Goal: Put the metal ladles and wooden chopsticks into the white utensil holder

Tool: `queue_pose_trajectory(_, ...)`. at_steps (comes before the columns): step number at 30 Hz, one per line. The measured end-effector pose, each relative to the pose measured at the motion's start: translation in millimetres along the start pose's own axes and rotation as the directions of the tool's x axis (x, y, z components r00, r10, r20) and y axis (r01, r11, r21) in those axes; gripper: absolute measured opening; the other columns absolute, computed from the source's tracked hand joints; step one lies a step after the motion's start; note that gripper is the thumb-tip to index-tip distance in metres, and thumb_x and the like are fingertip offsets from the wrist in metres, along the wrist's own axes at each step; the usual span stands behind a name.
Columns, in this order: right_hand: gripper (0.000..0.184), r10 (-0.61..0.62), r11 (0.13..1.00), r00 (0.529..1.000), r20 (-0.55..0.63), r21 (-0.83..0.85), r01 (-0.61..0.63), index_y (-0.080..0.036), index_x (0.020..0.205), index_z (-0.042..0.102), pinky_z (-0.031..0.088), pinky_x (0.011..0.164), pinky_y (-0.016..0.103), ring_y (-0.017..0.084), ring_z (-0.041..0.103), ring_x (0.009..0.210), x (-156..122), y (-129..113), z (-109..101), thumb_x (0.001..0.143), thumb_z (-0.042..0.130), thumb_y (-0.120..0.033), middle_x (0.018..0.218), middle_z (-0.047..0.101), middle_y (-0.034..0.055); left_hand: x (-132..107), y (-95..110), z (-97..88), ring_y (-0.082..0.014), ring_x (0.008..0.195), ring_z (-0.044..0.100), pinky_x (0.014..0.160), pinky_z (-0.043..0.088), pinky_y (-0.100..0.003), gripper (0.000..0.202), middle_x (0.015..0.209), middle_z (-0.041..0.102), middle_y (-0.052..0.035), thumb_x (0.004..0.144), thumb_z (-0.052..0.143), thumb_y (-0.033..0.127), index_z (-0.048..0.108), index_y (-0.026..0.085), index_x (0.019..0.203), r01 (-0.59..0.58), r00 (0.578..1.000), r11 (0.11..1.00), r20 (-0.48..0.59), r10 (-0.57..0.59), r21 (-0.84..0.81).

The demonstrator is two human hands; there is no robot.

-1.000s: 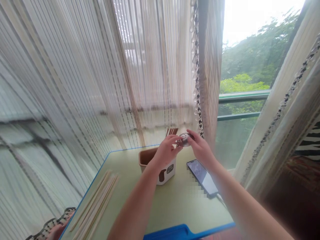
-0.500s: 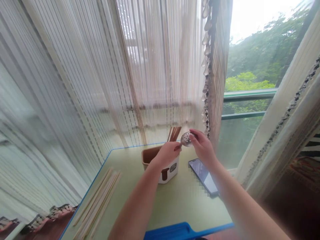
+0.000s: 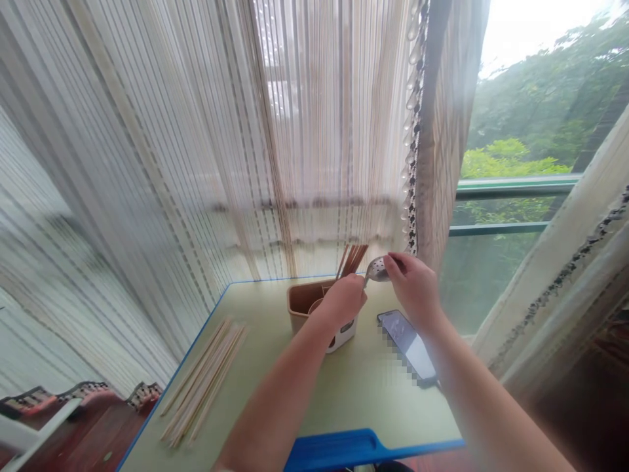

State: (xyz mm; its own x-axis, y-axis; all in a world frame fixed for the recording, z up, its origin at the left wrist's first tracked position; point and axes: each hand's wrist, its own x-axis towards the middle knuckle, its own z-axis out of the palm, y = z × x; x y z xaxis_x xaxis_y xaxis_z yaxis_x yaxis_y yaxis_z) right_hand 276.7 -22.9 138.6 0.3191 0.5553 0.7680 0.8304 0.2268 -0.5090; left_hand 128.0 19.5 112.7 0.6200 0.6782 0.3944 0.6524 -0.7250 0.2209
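Perforated spoon, metal, held in the air above the far right part of the table, just over the utensil holder. Its round, holed bowl faces the camera. Its short handle slants down and to the left into the left hand, whose grip is clenched around that handle. The right hand meets the spoon from the other side, and its grip pinches the rim of the bowl between thumb and fingertips.

The utensil holder is a brown-lined box with a white lower wall. It stands on the table directly under the left hand, which hides part of it. A bundle of dark chopsticks rises tilted from its far compartment, just beside the spoon's bowl.

A phone lies flat to the right of the holder, below the right wrist. A loose row of pale chopsticks lies along the table's left edge, well apart from the holder. A blue tray sits at the near edge. A striped sheer curtain hangs behind the table.
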Motion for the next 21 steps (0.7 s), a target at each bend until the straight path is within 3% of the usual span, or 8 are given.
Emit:
queue_pose_trajectory(8,0.037,0.089,0.994,0.994,-0.056,0.075,-0.085,-0.02,0.088,0.07,0.045,0.07,0.031,0.021,0.062,0.073,-5.3,-0.3,-8.8,0.08,0.047,-0.047,0.079,0.07,0.0061,-2.6,2.6,-9.5,-0.0182,0.086,0.057,0.078,0.045,-0.028,0.015,0.091,0.06,-0.0086,0.08,0.042,0.013,0.054,0.014,0.089,-0.036,0.998,0.998,-0.055,0.038,0.043)
queue_pose_trajectory(15,0.036,0.088,0.995,0.996,0.008,0.055,-0.088,-0.019,0.086,0.07,0.045,0.073,0.033,0.021,0.062,0.073,-10.5,0.6,-6.0,0.079,0.048,-0.046,0.079,0.07,0.0072,-1.4,-3.4,-1.2,-0.0179,0.079,0.059,0.075,0.044,-0.029,0.018,0.085,0.061,-0.0093,0.084,0.04,0.018,0.058,0.014,0.083,-0.011,1.0,0.999,0.019,0.011,-0.032)
queue_pose_trajectory(21,0.031,0.106,0.989,0.992,0.075,0.091,-0.113,-0.019,0.086,0.067,0.044,0.073,0.032,0.02,0.061,0.075,-10.1,0.6,-9.7,0.078,0.051,-0.044,0.082,0.069,0.0065,-2.9,-13.5,-6.9,-0.0165,0.073,0.057,0.07,0.043,-0.027,0.012,0.079,0.061,-0.0052,0.078,0.051,0.022,0.061,0.016,0.078,-0.027,0.998,0.986,0.047,0.035,-0.166)
